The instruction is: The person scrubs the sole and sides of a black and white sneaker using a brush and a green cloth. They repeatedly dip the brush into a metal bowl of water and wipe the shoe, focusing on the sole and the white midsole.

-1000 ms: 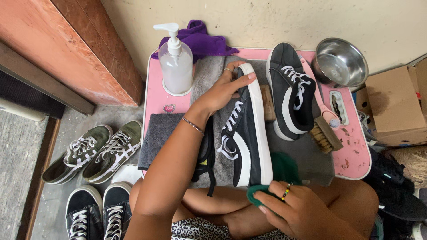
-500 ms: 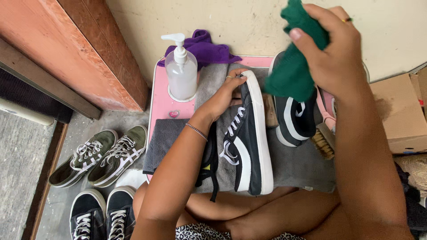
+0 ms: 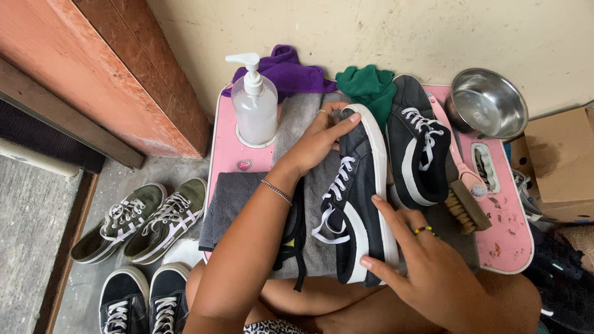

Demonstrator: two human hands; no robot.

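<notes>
From the head view I take the pink tray (image 3: 226, 154) as my landmark. On its middle lies the black sneaker (image 3: 356, 204), on its side over a grey towel (image 3: 303, 124), toe toward the far rim. To handle it well I would keep the toe pinned flat and grip the heel end firmly, so the shoe does not roll on the soft cloth.

My left hand (image 3: 318, 139) reaches across the tray from the near left, forearm slanted, fingers spread and curled over the toe cap, pressing rather than clasping. My right hand (image 3: 411, 247) comes in from the near right edge, palm down, fingers loosely open, fingertips touching the sole edge and side at the heel; it encloses nothing.

Toward the tray's far left corner stands a pump bottle (image 3: 255, 105). A second black sneaker (image 3: 421, 145) lies just right of the first, with a green cloth (image 3: 368, 86) at its toe and a brush (image 3: 464, 198) beside it.
</notes>
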